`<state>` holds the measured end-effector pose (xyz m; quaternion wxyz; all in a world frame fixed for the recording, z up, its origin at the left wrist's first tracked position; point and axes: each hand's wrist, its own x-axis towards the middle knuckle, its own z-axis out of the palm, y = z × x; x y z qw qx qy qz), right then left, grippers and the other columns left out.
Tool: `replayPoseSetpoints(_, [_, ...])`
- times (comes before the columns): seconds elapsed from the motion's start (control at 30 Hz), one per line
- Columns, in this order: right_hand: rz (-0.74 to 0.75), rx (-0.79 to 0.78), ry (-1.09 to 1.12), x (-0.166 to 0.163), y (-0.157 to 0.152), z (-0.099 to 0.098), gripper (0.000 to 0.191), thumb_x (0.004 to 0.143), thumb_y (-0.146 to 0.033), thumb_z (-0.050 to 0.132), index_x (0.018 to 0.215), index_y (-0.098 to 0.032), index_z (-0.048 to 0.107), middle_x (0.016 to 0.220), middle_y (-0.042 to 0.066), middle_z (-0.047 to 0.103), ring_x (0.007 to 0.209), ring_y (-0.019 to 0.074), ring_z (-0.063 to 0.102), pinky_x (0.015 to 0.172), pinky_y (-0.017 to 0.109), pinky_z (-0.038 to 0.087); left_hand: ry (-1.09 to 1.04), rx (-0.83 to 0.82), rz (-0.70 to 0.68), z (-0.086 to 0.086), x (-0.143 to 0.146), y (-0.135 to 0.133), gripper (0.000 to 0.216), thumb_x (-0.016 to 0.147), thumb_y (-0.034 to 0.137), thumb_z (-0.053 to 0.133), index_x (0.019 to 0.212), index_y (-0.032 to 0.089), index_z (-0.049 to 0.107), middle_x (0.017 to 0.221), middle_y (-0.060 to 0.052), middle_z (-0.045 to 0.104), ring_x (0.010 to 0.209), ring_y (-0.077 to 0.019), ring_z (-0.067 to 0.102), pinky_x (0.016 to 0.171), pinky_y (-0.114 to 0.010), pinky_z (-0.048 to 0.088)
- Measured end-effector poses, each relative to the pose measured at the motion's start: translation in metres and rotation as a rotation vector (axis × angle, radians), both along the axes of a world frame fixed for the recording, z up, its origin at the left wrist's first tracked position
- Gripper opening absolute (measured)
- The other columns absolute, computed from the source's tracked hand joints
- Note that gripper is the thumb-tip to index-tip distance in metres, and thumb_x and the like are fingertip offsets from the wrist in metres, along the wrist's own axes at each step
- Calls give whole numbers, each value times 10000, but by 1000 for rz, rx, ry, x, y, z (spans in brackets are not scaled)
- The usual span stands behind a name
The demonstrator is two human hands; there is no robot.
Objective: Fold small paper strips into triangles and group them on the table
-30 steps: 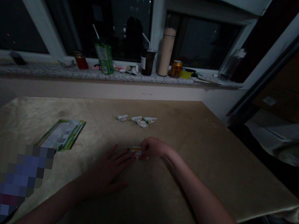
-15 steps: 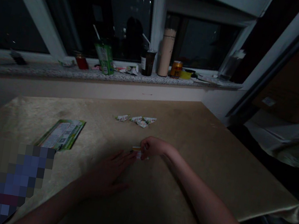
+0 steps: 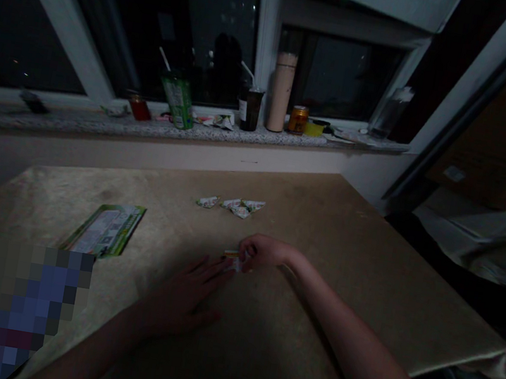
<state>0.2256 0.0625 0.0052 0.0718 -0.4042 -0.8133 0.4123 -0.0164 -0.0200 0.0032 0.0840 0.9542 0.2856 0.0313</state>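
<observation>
A small folded paper piece (image 3: 231, 258) lies on the tan table (image 3: 342, 261) in dim light. My right hand (image 3: 262, 252) is curled over it, fingertips pinching its right end. Flat on the table, my left hand (image 3: 183, 297) has its fingers stretched out, the fingertips touching the piece's left end. Several small folded paper triangles (image 3: 231, 204) lie in a row farther back, apart from both hands.
A green printed leaflet (image 3: 104, 237) lies at the left of the table. On the granite windowsill (image 3: 76, 118) stand a green carton with a straw (image 3: 178, 101), a dark cup (image 3: 251, 108), a tall beige flask (image 3: 281, 90) and a small can (image 3: 298, 120). The table's right edge drops off.
Both hands stay at the small paper piece; my right fingers have shifted slightly on it. The view has tipped a little.
</observation>
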Motion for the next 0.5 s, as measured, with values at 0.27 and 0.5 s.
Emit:
replayPoseSetpoints(0.27, [73,-63,84,9,4,-3,280,606,-154,757,872,-130,671,617,-88,394,562,67,399,520,173,308,18,-50,-7,3,-7,4,665,934,510,406,1484,264,124,1540,-43,160,1393,-246,192,1131,-442,174])
replayPoseSetpoints(0.5, [117,-148,138,15,0,0,298,644,-129,716,937,-132,664,625,-77,474,584,79,451,534,178,332,24,-13,12,6,-14,7,585,937,497,410,1458,295,236,1524,-32,222,1391,-273,186,1120,-484,165])
